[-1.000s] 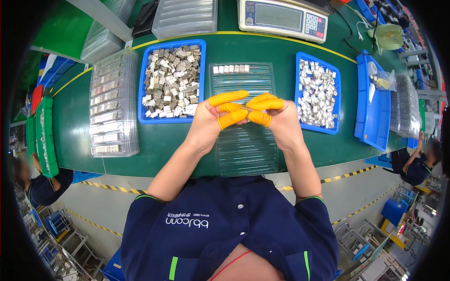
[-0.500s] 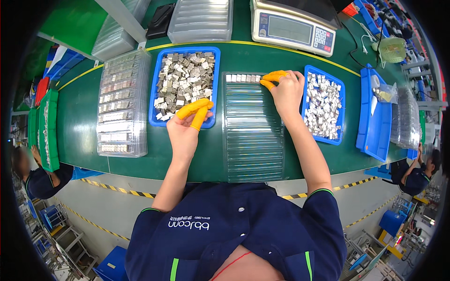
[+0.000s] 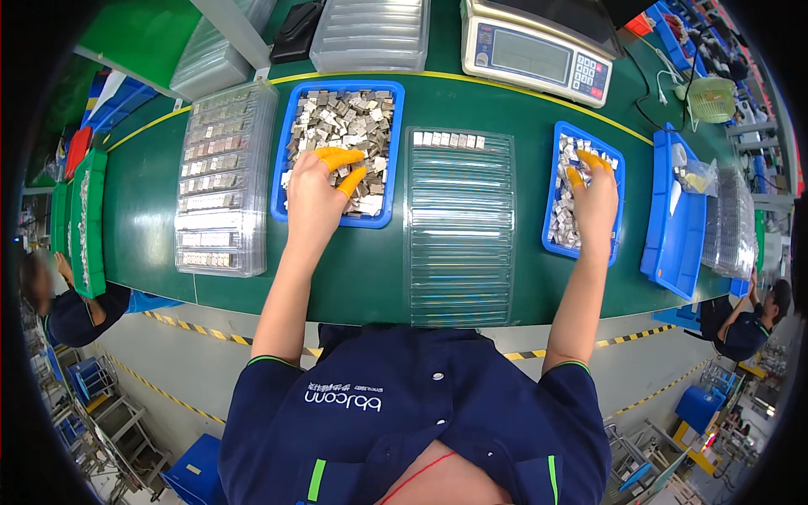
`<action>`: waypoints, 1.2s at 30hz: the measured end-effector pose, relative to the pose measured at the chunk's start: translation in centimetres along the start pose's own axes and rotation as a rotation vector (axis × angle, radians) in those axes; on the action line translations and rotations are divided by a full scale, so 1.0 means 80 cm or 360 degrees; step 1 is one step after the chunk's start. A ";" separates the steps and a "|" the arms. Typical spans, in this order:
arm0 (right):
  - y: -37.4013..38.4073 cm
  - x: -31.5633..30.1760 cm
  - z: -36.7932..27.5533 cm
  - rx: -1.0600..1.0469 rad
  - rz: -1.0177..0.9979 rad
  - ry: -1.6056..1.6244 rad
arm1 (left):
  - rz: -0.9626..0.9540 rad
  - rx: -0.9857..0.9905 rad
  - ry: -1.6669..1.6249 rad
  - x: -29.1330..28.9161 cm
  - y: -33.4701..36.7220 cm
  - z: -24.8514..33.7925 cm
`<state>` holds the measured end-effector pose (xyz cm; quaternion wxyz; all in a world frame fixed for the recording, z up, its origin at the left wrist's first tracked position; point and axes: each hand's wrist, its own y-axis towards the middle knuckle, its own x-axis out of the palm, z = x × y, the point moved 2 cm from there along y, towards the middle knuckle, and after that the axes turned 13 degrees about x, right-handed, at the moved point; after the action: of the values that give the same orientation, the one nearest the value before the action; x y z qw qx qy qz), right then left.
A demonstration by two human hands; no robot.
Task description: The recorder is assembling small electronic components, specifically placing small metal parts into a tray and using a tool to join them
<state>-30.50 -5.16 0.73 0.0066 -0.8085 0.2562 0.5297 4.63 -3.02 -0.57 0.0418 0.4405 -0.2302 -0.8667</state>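
Observation:
My left hand [image 3: 316, 200], with yellow finger covers, is over the blue bin [image 3: 275, 181] of small metal-and-white connector pieces [image 3: 345, 114]. Its thumb and fingers are apart at the pile, with no piece visible between them. Over a narrower blue bin [image 3: 621, 215] of small white pieces [image 3: 566, 210] is my right hand [image 3: 596, 206]. Its covered thumb and fingers are likewise spread, dipping toward the pieces. Between the hands lies a clear ridged plastic tray [image 3: 461, 244]. A short row of white pieces [image 3: 449, 140] fills part of its top slot.
Left of the bins is a stack of filled clear trays [image 3: 220, 181]. A digital scale [image 3: 534, 55] and more clear trays [image 3: 370, 35] stand behind. On the right is a blue bin [image 3: 673, 223] holding a plastic bag. People work at both far sides.
My right hand has left the clear tray's top row and moved right over the white pieces. My left hand has shifted left and up, further over the metal pieces.

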 end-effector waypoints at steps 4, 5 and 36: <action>0.000 0.009 0.034 0.0281 -0.0335 -0.0313 | -0.0172 0.0114 0.0106 0.011 0.013 0.000; 0.001 0.011 0.037 0.0350 -0.0386 -0.0356 | -0.0211 0.0185 0.0114 0.015 0.015 0.000; -0.034 -0.007 -0.031 0.0336 -0.0849 0.1563 | -0.0186 -0.0939 -0.2331 0.045 0.007 0.060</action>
<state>-27.41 -3.30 1.56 0.1010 -0.9916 0.0677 0.0433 -1.41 -2.77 -0.60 -0.0508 -0.2599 0.0636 -0.9622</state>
